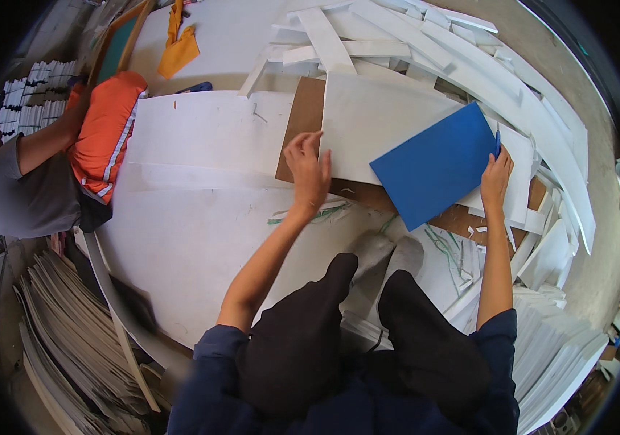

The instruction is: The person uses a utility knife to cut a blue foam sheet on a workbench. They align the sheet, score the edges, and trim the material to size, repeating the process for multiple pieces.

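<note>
Now a blue tool (498, 141) is pinched, seemingly for control, in the right hand (496, 176), left hand (310, 172) fingers loosely spread.

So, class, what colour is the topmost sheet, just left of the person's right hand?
The topmost sheet is plain blue, clearest in the head view.

Through the head camera I see a broad pale surface (172, 261) spread beneath the work, a seam running across its left part; I can't tell whether it is floor or a low platform. Directly on it I make out a brown board (300, 127), loose green string (446, 246), and two grey-socked feet (404, 259). Farther off, I find heaped white strips (379, 48), a yellow-orange glove (178, 56) and a small dark-blue object (196, 88).
</note>
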Demonstrator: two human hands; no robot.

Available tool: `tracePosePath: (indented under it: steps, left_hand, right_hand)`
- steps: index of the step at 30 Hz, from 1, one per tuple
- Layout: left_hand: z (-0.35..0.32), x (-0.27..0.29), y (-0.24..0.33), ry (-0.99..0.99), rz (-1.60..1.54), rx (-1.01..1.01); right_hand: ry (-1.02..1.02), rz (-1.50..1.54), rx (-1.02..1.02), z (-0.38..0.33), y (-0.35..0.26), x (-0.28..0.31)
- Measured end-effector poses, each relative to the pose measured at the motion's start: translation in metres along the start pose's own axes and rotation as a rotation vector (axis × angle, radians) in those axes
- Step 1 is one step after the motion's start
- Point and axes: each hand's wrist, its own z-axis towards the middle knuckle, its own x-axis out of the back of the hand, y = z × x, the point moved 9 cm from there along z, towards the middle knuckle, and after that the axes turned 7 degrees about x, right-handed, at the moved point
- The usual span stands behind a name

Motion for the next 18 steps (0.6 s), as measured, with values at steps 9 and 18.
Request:
tracePosePath:
  steps: [9, 18]
  left_hand:
    - [-0.045, -0.049, 0.052, -0.272, -0.135, -0.001]
    - [0.039, -0.040, -0.026, -0.410, -0.467, 0.173]
  right_hand:
    - [-0.055, 0.052, -0.212, -0.012, 0.032, 0.005]
    - [-0.138, 0.367, -0.313, -0.050, -0.028, -0.001]
